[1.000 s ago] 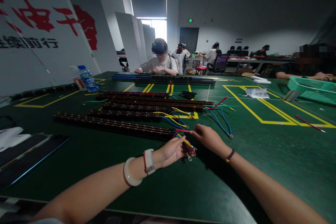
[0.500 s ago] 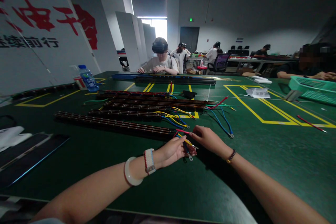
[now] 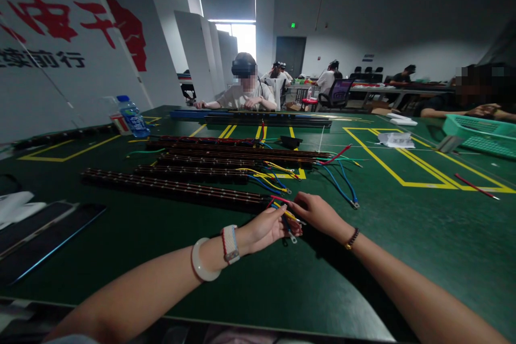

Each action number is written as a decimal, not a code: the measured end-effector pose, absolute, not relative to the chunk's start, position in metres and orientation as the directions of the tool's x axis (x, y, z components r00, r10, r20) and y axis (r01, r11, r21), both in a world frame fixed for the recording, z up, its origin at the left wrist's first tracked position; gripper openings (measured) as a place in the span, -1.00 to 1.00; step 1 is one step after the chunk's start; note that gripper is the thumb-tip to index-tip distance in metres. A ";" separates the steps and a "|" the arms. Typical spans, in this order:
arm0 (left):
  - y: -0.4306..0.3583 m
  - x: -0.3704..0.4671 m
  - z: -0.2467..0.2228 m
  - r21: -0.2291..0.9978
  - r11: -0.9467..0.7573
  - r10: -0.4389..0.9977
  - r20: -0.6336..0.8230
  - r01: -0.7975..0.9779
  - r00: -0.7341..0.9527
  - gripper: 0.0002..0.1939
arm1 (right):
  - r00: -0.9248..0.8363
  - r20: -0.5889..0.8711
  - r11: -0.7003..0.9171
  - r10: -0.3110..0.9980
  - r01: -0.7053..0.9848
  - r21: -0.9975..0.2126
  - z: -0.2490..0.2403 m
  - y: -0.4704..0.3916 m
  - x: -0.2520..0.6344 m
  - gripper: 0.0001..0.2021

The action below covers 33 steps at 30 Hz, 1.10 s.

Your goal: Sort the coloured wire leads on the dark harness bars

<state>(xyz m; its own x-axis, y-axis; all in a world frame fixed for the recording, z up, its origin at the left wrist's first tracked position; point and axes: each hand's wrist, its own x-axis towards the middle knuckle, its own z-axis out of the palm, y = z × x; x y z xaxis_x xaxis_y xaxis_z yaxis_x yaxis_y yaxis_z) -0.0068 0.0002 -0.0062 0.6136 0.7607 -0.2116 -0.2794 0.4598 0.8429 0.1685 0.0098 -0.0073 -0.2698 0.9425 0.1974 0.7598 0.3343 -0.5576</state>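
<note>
The nearest dark cable bundle [image 3: 173,187] lies across the green table, its coloured wire ends at the right. My left hand [image 3: 268,228] is closed round those ends; yellow and dark wires with metal lugs [image 3: 293,238] stick out past the fingers. Beside it, my right hand [image 3: 316,212] pinches the red wire [image 3: 279,199] near its end. Behind both hands lie several more bundles [image 3: 193,173] with yellow and blue wires [image 3: 260,178]. Longer blue wires [image 3: 341,185] end in lugs to the right.
A green basket [image 3: 484,137], a plastic packet [image 3: 396,140] and a loose red wire [image 3: 478,186] lie on the right. A bottle [image 3: 134,117] stands at the back left, a dark flat device [image 3: 56,242] at the near left. A person [image 3: 245,86] sits opposite.
The view has shifted slightly. Both hands keep nearly the same place and grip on the wires. The person opposite has moved one hand outward to the left.
</note>
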 end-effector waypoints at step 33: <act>0.001 -0.008 -0.004 0.794 0.522 0.763 -0.272 -0.311 0.586 -0.82 | -0.797 0.569 0.846 0.203 0.435 0.307 0.002 0.002 0.188 -0.55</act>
<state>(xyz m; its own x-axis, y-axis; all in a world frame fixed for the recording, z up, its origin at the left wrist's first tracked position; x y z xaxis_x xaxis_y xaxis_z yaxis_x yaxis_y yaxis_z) -0.0077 0.0012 -0.0040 0.5862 0.7633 -0.2717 -0.3113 0.5218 0.7943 0.1883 0.0021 0.0021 -0.7972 0.2028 0.5687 0.4347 0.8465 0.3075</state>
